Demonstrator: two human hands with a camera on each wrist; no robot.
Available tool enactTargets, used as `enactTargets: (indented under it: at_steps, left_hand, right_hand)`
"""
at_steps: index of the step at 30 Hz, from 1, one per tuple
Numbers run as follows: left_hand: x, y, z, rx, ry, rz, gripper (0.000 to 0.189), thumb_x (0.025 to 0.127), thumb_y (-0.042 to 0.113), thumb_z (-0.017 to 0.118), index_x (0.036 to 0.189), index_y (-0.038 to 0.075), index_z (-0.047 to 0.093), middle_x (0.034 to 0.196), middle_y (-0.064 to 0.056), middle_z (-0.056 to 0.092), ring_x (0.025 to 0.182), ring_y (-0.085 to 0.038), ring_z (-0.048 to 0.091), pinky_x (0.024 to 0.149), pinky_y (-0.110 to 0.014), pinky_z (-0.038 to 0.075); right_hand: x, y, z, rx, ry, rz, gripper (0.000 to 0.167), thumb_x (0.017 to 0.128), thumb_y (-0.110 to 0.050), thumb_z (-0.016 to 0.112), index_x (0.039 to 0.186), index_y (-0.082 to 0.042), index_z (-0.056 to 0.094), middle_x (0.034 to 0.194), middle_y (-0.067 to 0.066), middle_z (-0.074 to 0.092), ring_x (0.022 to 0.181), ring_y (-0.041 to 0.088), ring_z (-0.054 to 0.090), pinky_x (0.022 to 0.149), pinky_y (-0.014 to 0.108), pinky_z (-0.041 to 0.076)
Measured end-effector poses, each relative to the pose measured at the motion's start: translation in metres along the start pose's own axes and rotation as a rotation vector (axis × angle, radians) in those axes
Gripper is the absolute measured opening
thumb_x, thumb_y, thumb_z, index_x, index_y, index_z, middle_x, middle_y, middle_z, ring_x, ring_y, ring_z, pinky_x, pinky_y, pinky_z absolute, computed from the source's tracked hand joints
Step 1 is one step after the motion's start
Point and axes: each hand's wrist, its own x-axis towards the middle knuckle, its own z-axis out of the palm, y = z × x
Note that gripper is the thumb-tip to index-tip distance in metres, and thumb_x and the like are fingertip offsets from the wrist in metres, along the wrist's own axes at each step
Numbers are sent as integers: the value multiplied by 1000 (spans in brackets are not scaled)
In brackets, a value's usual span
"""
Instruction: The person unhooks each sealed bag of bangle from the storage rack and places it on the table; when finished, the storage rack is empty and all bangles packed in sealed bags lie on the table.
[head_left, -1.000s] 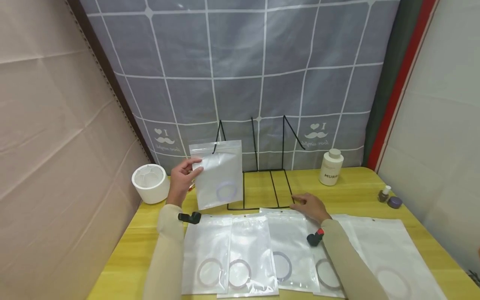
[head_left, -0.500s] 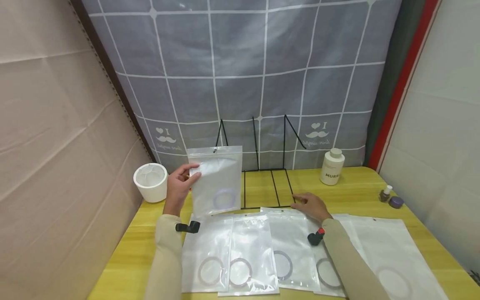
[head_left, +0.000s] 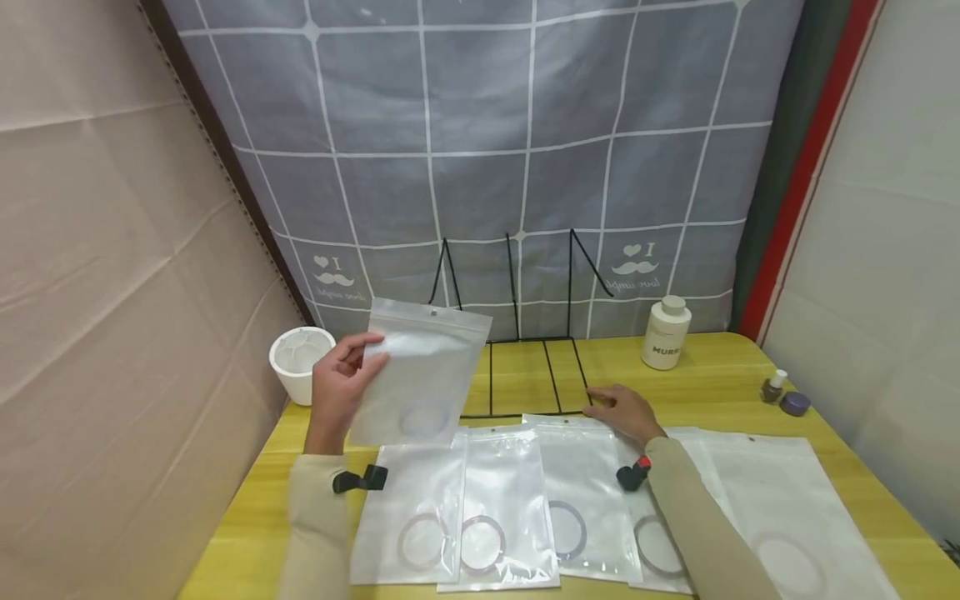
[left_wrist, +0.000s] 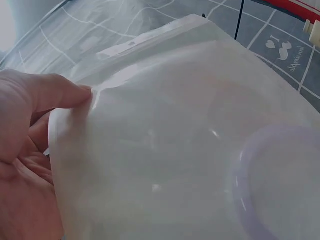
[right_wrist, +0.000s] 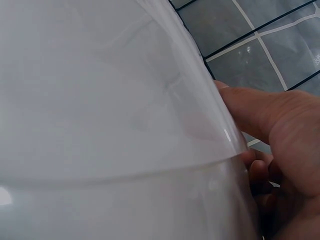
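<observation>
My left hand (head_left: 341, 379) pinches the left edge of a clear-and-white zip bag (head_left: 420, 371) between thumb and fingers. The bag tilts and hangs in front of the black wire rack (head_left: 491, 379), its punched hole apart from the rack's left hook. A pale purple ring (left_wrist: 245, 185) shows through the plastic. My right hand (head_left: 621, 412) holds the front right corner of the rack's base with thumb and fingertips. In the right wrist view, a bag (right_wrist: 110, 100) covers part of that hand's fingers. Beneath both hands lie several more bags (head_left: 506, 483) with rings inside.
Larger bags (head_left: 780, 492) overlap at the right front of the yellow table (head_left: 232, 533). A white cup-shaped container (head_left: 300, 358) stands back left. Back right are a white bottle (head_left: 666, 333), a small dark bottle (head_left: 772, 387) and a purple lid (head_left: 795, 404).
The bag in my left hand has come forward off the rack's left hook, moving down and left and tilting. My right hand has stayed at the rack's corner.
</observation>
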Motion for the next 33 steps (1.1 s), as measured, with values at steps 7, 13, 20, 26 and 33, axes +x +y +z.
enactTargets:
  at_steps: [7,13,20,26,33]
  left_hand:
    - [-37,14,-25,-96,-5,-155,25,87,-6,74,111,-7,68,87,2,74,74,-7,64,66,-19,52]
    - [-62,-15,-66,-66,-58,-476,18,91,0,72,102,15,73,84,8,74,75,-8,67,69,-24,55]
    - [-78,-66,-108,217,-84,-740,20,91,13,75,110,9,72,96,0,74,86,-8,64,74,-27,54]
    - [-88,-94,-129,456,-117,-769,41,91,20,75,122,-4,66,110,-14,68,111,-24,53,74,-19,46]
    - [-92,-115,-140,526,-133,-742,37,92,17,71,123,-3,66,120,-25,59,119,-37,50,94,-39,43]
  right_hand:
    - [0,0,3,-14,0,25,58,85,-44,79,135,-16,67,88,5,56,81,21,48,67,34,36]
    - [-3,2,2,-9,-6,26,59,85,-45,79,135,-16,67,88,5,56,81,21,48,67,34,36]
    - [-3,1,-2,-6,-9,25,62,84,-48,78,136,-17,66,90,5,56,82,21,47,67,34,37]
    - [-1,-2,-1,-2,-14,21,60,85,-47,78,136,-17,66,90,5,57,83,21,48,68,34,37]
    - [1,-3,-1,-3,-4,40,59,85,-46,78,135,-17,67,90,5,58,83,22,49,68,34,37]
